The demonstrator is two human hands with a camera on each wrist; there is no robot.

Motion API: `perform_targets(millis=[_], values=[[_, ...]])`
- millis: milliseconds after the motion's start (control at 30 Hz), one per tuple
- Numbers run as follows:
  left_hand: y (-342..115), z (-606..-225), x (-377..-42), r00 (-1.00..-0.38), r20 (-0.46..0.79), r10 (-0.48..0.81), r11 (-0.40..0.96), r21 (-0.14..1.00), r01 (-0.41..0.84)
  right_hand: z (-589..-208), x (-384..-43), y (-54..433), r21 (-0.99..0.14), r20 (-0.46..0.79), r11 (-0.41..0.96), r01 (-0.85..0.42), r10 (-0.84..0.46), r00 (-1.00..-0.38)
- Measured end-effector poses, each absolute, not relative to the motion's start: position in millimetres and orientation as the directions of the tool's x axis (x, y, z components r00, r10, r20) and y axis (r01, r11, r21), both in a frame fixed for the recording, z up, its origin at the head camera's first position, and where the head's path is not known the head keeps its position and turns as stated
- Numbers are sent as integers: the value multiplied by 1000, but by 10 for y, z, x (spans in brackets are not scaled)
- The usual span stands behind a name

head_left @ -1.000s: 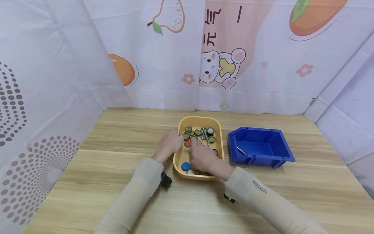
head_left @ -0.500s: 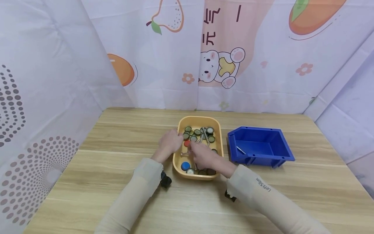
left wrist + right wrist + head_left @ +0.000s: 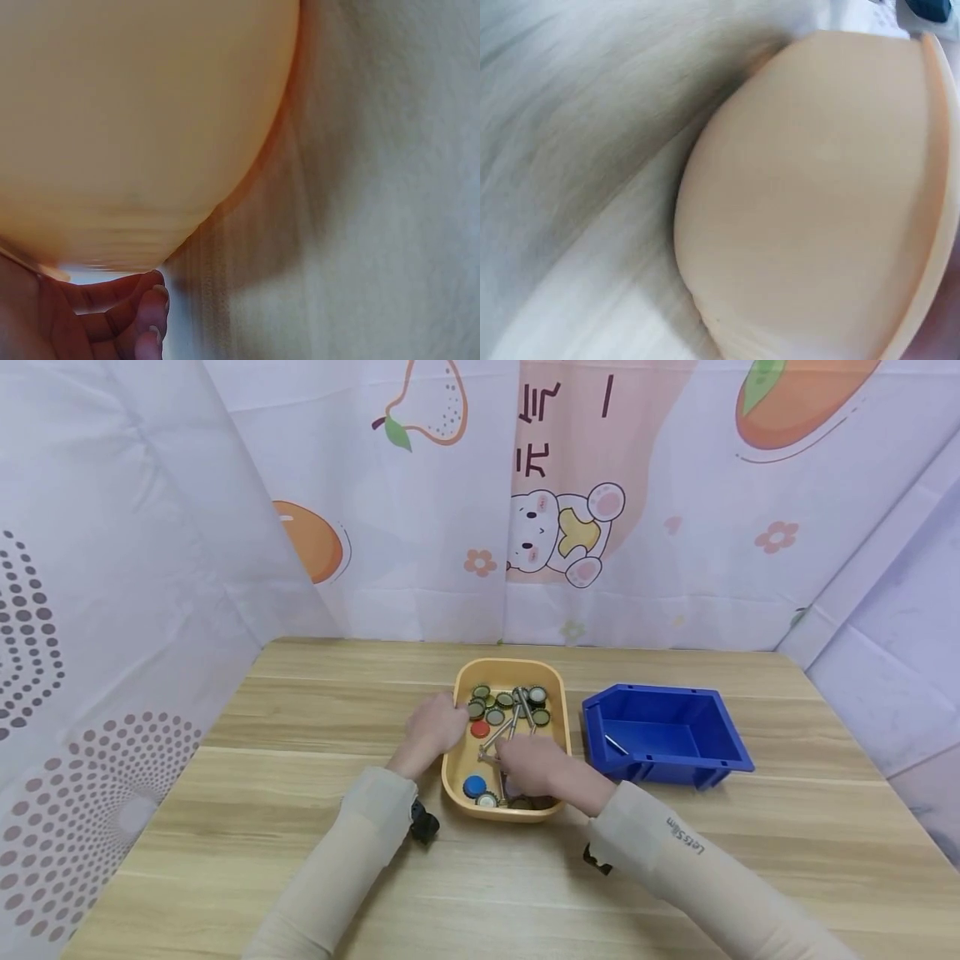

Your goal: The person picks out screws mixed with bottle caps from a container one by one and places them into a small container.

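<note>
My left hand (image 3: 437, 724) grips the left rim of a yellow-orange plastic bin (image 3: 511, 664); in the left wrist view its fingers (image 3: 154, 304) curl at the bin's edge. Inside the bin, my right hand (image 3: 534, 764) reaches down with its fingertips at a silver metal screw (image 3: 489, 759), which it appears to pinch. More screws (image 3: 525, 703) lie among several bottle caps (image 3: 495, 717) farther back. A red cap (image 3: 480, 728) lies beside the screws, and a blue cap (image 3: 475, 786) sits near the front left. The right wrist view shows mostly the bin's outer wall (image 3: 810, 187).
A blue plastic bin (image 3: 660, 734) stands to the right of the yellow one, with one metal piece (image 3: 617, 744) inside. Both stand on a wood-grain table (image 3: 322, 718). A printed curtain (image 3: 420, 602) hangs behind the table.
My right hand has drawn back a little to the right inside the yellow bin, with the screw at its fingertips. My left hand has stayed on the rim.
</note>
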State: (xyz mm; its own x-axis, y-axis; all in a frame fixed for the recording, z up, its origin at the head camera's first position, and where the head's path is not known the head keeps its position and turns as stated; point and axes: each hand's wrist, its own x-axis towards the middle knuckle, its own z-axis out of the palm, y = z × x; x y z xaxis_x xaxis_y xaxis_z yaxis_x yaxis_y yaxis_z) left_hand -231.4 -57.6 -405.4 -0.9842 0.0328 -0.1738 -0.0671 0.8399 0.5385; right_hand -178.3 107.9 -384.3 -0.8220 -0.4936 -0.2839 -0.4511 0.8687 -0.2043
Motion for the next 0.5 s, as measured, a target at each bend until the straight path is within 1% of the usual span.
perform_targets(millis=[100, 167, 367, 500], values=[[-581, -4048, -2312, -985, -171, 35, 845, 531, -62, -3859, -1835, 1117, -383, -293, 843, -377, -498, -816], [-584, -4051, -2311, -984, -173, 35, 847, 528, -63, -3854, -1867, 1142, -465, -273, 812, -352, -510, -816], [-584, -4062, -2318, -985, -166, 40, 849, 526, -54, -3797, -1917, 1221, -552, -208, 773, -312, -490, -847], [-577, -4063, -2327, -986, -162, 39, 849, 526, -53, -3758, -1927, 1298, -621, -189, 730, -285, -493, -849]])
